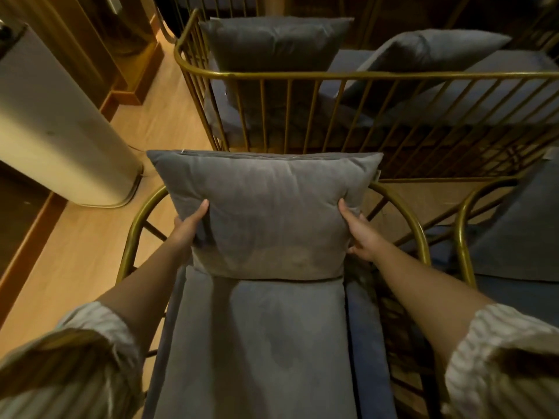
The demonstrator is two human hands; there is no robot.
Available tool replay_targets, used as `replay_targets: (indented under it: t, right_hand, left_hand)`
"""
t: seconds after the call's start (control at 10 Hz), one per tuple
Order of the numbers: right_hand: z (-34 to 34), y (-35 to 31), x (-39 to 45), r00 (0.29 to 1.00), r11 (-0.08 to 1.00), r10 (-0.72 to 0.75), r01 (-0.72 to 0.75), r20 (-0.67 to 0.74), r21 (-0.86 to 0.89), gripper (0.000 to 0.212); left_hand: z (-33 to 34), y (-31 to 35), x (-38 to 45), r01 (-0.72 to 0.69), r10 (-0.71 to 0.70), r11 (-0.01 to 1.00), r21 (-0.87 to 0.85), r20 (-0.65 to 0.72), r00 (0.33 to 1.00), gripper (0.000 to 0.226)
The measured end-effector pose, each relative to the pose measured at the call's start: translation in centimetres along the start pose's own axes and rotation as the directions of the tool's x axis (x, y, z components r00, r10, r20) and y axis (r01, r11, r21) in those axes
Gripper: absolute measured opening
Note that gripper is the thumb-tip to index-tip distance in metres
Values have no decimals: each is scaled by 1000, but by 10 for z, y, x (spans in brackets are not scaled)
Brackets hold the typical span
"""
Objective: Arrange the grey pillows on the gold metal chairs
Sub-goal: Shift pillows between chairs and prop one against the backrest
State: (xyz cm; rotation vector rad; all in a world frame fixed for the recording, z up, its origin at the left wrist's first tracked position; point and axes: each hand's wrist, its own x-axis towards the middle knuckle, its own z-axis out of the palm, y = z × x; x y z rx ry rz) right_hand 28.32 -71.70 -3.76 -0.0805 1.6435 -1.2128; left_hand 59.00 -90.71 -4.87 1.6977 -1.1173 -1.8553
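Observation:
A grey pillow (266, 213) stands upright at the back of the near gold metal chair (419, 231), its lower edge resting on the grey seat cushion (257, 343). My left hand (189, 226) grips the pillow's left edge and my right hand (360, 234) grips its right edge, thumbs on the front. Beyond it stands a gold metal sofa (363, 75) with one grey pillow (272, 43) upright at its left end and another grey pillow (423, 55) leaning further right.
A second gold chair (461, 231) with a grey pillow (520, 237) stands close on the right. A tall cream-coloured appliance (60, 122) is on the wooden floor (75, 252) to the left. A narrow strip of floor runs between chair and sofa.

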Motion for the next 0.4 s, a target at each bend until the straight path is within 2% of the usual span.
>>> replay_targets:
  t: [0.2, 0.3, 0.4]
  right_hand:
    - [-7, 0, -23, 997, 989, -47, 37, -67, -141, 94]
    - [-17, 6, -46, 996, 965, -76, 60, -52, -255, 86]
    - [-27, 17, -73, 999, 919, -45, 53, 29, -390, 90]
  left_hand:
    - [15, -1, -47, -84, 86, 996, 30, -74, 994, 84]
    - [22, -14, -80, -93, 98, 986, 142, -30, 995, 72]
    - [24, -34, -114, -38, 51, 971, 235, -48, 998, 68]
